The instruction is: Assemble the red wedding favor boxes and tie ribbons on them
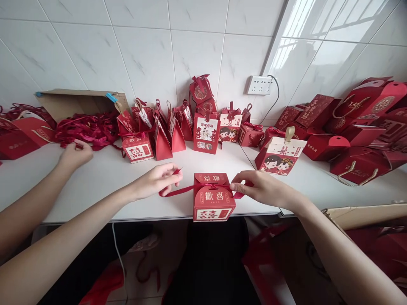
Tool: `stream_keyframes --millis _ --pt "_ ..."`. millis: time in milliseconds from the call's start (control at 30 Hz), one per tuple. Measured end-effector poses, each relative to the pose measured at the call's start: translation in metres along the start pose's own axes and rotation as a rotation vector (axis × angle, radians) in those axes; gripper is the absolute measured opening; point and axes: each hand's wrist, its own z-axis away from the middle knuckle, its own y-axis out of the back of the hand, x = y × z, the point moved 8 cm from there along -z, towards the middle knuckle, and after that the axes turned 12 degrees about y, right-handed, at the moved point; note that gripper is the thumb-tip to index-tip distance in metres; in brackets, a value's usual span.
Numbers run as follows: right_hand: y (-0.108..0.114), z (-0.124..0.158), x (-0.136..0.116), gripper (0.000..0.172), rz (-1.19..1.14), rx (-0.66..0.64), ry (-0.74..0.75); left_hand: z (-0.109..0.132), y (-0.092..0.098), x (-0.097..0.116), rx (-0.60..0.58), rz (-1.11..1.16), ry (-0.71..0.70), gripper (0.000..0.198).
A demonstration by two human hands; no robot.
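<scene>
A red gift box [212, 203] with white and gold characters sits at the table's front edge. Across its top runs a dark red ribbon [182, 190], crossed or knotted at the middle slot. To the left of the box, my left hand [159, 182] pinches one end of the ribbon, whose tip sticks out past the fingers. My right hand [259, 188] is closed on the ribbon's other end, close against the box's right side. Part of the ribbon is hidden behind the right fingers.
A co-worker's hand [78, 154] is at a heap of red ribbons [89, 129] spilling from a cardboard box [79, 101] on the left. Finished-looking red boxes [170, 135] line the wall. More boxes [359, 140] pile up at right, near a power strip [259, 85].
</scene>
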Motion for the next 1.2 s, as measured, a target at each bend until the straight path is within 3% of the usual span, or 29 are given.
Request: stream_keyframes --millis 167,333,433,600,833,967,1067,1200 --pt "-0.011 -0.004 -0.002 0.047 -0.044 -0.045 -0.008 0.001 -0.014 -0.007 -0.077 -0.295 0.088 0.037" --pt "-0.012 -0.005 -0.011 0.046 -0.009 -0.088 0.028 0.003 -0.018 0.018 0.029 -0.549 -0.129 0.027" --pt "-0.01 -0.004 -0.009 0.042 -0.024 -0.074 0.017 0.006 -0.02 0.025 0.076 -0.529 -0.179 0.018" --pt "-0.007 -0.005 -0.009 0.041 -0.099 -0.003 0.014 0.011 -0.027 0.028 0.105 -0.326 -0.141 0.019" --pt "-0.014 -0.007 -0.015 0.042 -0.36 0.011 0.045 0.019 -0.039 0.046 0.264 -0.569 -0.242 0.023" --pt "-0.017 -0.008 -0.009 0.045 -0.383 0.028 0.02 0.015 -0.036 0.048 0.268 -0.478 -0.228 0.025" --pt "-0.02 -0.008 -0.004 0.047 -0.413 0.023 -0.004 0.005 -0.031 0.039 0.183 -0.287 -0.125 0.025" --pt "-0.022 -0.008 -0.001 0.047 -0.456 0.021 -0.015 -0.007 -0.039 0.017 -0.102 0.015 0.116 0.033"
